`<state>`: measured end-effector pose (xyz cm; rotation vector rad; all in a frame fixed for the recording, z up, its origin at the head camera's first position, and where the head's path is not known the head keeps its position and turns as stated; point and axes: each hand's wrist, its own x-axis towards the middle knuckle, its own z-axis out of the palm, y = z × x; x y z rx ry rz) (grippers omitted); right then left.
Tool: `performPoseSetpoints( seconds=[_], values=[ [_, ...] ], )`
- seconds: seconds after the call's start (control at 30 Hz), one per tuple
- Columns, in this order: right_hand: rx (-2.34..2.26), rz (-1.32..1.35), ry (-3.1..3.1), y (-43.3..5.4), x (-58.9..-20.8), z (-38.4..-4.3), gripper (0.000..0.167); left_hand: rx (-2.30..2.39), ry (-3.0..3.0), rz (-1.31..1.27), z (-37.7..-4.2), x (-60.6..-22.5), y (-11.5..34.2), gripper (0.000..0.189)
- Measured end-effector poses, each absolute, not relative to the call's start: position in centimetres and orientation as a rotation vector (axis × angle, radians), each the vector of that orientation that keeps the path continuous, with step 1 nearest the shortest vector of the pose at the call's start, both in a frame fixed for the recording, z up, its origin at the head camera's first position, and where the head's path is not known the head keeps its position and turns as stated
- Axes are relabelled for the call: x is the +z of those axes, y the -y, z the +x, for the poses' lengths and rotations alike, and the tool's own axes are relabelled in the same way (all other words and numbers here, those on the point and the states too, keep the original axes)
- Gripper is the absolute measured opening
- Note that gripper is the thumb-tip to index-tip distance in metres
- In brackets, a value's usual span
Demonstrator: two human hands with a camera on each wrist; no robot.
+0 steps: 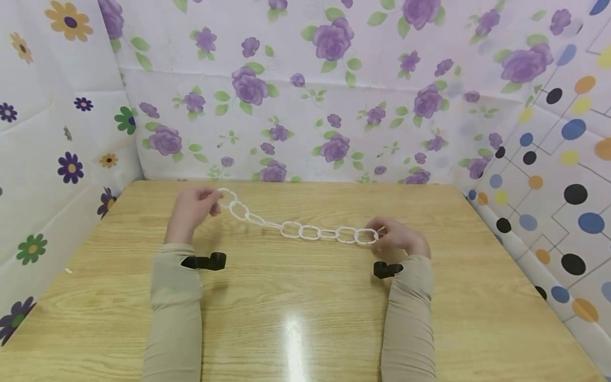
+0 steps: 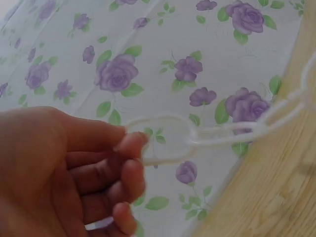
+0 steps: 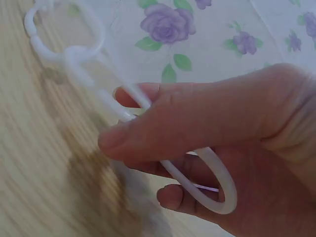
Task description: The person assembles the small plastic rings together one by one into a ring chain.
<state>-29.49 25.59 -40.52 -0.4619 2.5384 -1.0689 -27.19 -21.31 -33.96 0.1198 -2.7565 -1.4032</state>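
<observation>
A white chain of several oval plastic links spans the space between the two hands above the table. My left hand pinches the end link between thumb and index finger, and that end is the higher one. The chain slopes down from there and runs nearly level to the right. At its other end my right hand grips the last link, thumb across it and fingers behind. In the right wrist view the neighbouring links lead off to the upper left.
The wooden table carries a bright glare spot near the front. A small pale scrap lies near its left edge. Floral cloth hangs behind, with a dotted cloth at the right. Black mounts sit on both sleeved wrists.
</observation>
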Motion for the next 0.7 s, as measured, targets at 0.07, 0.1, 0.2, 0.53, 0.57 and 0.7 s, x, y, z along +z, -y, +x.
performPoseSetpoints(
  seconds=[0.07, 0.1, 0.2, 0.53, 0.57, 0.7],
  values=[
    [-1.047, -0.453, -2.554, -25.7, -40.8, -29.6, 0.043, -1.404, 2.829, 0.096, -27.3, -34.3, 21.5, 0.04],
    [-1.035, -0.457, -2.569, -25.8, -40.9, -29.6, 0.042, -1.402, 2.86, 0.087, -27.3, -34.4, 21.5, 0.039],
    [-1.029, -0.458, -2.613, -26.0, -41.1, -29.8, 0.043, -1.44, 2.89, 0.092, -27.4, -34.7, 21.6, 0.038],
    [-1.106, -0.456, -2.627, -26.0, -42.0, -30.1, 0.036, -1.384, 2.962, 0.18, -27.7, -36.5, 22.5, 0.041],
    [-1.11, -0.453, -2.627, -26.0, -42.0, -30.1, 0.036, -1.368, 2.978, 0.175, -27.8, -36.8, 22.5, 0.041],
    [-1.104, -0.453, -2.636, -26.2, -42.4, -29.9, 0.037, -1.347, 3.041, 0.158, -28.1, -37.8, 22.4, 0.042]
  ],
)
